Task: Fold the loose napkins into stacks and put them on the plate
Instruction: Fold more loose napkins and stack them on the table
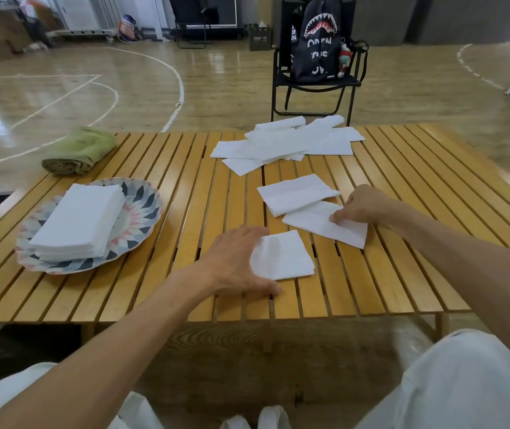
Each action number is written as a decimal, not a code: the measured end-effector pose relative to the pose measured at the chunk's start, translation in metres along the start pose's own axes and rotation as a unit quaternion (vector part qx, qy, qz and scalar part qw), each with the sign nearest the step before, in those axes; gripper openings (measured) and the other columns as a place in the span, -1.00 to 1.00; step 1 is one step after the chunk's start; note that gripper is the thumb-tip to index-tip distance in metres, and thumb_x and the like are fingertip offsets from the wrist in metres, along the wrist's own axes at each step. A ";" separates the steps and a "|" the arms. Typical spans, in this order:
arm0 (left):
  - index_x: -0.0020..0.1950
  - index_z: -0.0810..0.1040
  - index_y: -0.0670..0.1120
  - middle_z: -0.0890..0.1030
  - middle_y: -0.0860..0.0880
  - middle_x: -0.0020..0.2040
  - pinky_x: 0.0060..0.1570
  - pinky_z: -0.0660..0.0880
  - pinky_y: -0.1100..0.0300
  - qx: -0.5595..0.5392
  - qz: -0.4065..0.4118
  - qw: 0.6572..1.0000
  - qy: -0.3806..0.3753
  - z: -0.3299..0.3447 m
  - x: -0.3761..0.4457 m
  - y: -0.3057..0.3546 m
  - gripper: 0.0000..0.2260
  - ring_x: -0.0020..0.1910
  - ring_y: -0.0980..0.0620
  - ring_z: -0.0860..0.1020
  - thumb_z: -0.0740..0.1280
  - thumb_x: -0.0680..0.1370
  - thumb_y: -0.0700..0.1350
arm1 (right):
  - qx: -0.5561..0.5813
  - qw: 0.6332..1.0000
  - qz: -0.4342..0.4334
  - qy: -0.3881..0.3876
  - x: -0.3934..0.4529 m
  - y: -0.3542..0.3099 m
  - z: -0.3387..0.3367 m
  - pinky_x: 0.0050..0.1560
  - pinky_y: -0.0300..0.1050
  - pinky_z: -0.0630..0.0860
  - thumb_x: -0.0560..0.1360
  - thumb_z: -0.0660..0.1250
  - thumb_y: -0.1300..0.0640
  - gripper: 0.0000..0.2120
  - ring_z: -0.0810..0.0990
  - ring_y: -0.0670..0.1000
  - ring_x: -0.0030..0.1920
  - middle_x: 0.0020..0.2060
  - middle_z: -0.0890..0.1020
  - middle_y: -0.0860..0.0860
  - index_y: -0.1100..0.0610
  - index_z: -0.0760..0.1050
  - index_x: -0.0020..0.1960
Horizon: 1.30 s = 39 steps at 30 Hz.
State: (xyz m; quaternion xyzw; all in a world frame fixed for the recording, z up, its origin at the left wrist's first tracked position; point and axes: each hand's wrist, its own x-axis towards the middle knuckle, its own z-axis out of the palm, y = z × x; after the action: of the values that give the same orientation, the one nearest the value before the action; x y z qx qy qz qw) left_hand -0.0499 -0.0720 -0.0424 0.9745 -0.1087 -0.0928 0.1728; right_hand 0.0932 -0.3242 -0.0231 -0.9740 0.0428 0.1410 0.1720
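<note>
Head view
Table (167, 212): slatted wood.
Plate (142, 212): patterned, left side of the table; carries a stack (77, 221) of folded napkins.
Loose napkins (281, 140): heap at the far edge, centre.
Folded napkin (284, 255): near edge; left hand (235, 258) lies on its left side, fingers spread and straight, thumb on the table.
Two napkins (297, 193): overlapping, mid-table; right hand (362, 205) pinches the nearer one.
Towel (80, 150): green, rolled, far left corner.
Chair (312, 88): beyond the table, holding a backpack (318, 35).
</note>
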 end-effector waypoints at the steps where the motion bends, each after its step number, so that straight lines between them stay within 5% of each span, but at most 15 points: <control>1: 0.54 0.15 0.10 0.27 0.09 0.49 0.45 0.19 -0.04 0.002 -0.001 1.000 0.002 0.001 0.001 -0.001 -0.06 0.44 0.01 0.24 0.48 0.29 0.37 | 0.024 1.000 -0.003 -0.014 -0.001 0.001 -0.002 -0.09 -0.06 0.51 0.38 0.55 -0.04 -0.56 0.59 0.12 -0.04 0.01 0.62 0.14 0.25 0.51 0.04; 5: 0.52 0.20 0.10 0.35 0.08 0.42 0.41 0.26 -0.05 -0.005 0.003 1.000 0.023 0.000 0.005 -0.005 -0.14 0.37 0.01 0.32 0.46 0.34 0.34 | 0.078 0.994 -0.007 -0.075 -0.014 0.007 -0.018 -0.13 -0.06 0.54 0.46 0.48 0.16 -0.74 0.60 0.10 -0.06 0.00 0.62 0.14 0.23 0.53 0.08; 11: 0.52 0.18 0.10 0.34 0.06 0.42 0.41 0.26 -0.04 -0.010 -0.005 0.999 0.046 0.002 0.004 -0.002 -0.12 0.37 0.01 0.33 0.43 0.32 0.40 | 0.054 0.989 -0.075 -0.119 -0.043 0.008 -0.054 -0.13 -0.06 0.59 0.52 0.36 0.19 -0.85 0.61 0.08 -0.04 -0.02 0.62 0.09 0.12 0.57 0.09; 17: 0.55 0.18 0.06 0.31 0.05 0.50 0.43 0.26 0.04 -0.125 -0.023 0.985 0.117 -0.008 -0.001 0.001 -0.22 0.46 0.06 0.29 0.42 0.44 0.26 | 0.079 0.983 -0.158 -0.059 -0.071 -0.010 -0.090 -0.09 -0.06 0.48 0.50 0.32 0.17 -0.86 0.58 0.12 -0.04 -0.08 0.62 0.09 0.13 0.67 -0.11; 22: 0.49 0.32 0.00 0.51 0.10 0.33 0.07 0.41 0.28 -0.416 -0.073 0.897 0.135 -0.032 -0.006 0.012 -0.33 0.24 0.16 0.50 0.43 0.46 0.21 | 0.139 0.963 -0.204 -0.112 -0.089 -0.036 -0.083 -0.09 -0.12 0.46 0.52 0.29 0.23 -0.87 0.56 0.04 -0.07 -0.11 0.59 0.04 0.17 0.61 -0.13; 26: 0.16 0.62 -0.10 0.71 -0.01 0.00 -0.05 0.46 0.13 -0.505 -0.063 0.847 0.155 -0.038 -0.017 0.012 -0.77 -0.10 0.09 0.64 0.40 0.56 -0.03 | 0.186 0.950 -0.196 -0.158 -0.088 -0.046 -0.064 -0.13 -0.14 0.51 0.52 0.30 0.24 -0.91 0.58 0.05 -0.06 -0.09 0.59 0.05 0.14 0.57 -0.09; 30: 0.02 0.63 -0.08 0.67 0.01 -0.16 -0.13 0.48 0.15 -0.467 -0.128 0.850 0.206 -0.030 -0.028 0.005 -0.93 -0.29 0.17 0.59 0.37 0.58 -0.13 | 0.261 0.936 -0.152 -0.180 -0.081 -0.046 -0.036 -0.07 -0.08 0.58 0.54 0.38 0.26 -0.78 0.60 0.08 0.06 0.10 0.56 0.07 0.12 0.56 0.17; 36: 0.07 0.58 -0.06 0.64 -0.02 -0.05 -0.25 0.46 0.30 -0.362 -0.206 0.882 0.222 -0.015 -0.035 -0.010 -0.92 -0.19 0.08 0.63 0.34 0.60 -0.12 | 0.267 0.951 -0.112 -0.113 -0.073 -0.044 0.014 -0.19 -0.16 0.59 0.50 0.40 0.33 -0.65 0.60 0.03 -0.07 0.04 0.59 0.15 0.12 0.49 0.25; 39: 0.11 0.53 -0.04 0.62 -0.01 -0.04 -0.18 0.60 0.19 -0.311 -0.212 0.901 0.215 -0.012 -0.035 -0.014 -0.88 -0.12 0.07 0.62 0.36 0.59 -0.10 | 0.254 0.955 -0.120 -0.097 -0.069 -0.046 0.026 -0.04 -0.05 0.62 0.47 0.40 0.34 -0.65 0.59 0.03 -0.11 0.04 0.58 0.15 0.12 0.49 0.22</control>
State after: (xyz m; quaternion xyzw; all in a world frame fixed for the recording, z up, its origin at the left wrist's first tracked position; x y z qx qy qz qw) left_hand -0.0778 -0.0464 -0.0310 0.8675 0.1749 0.0555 0.4623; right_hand 0.0264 -0.2700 -0.0121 -0.8777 -0.0565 0.1979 0.4327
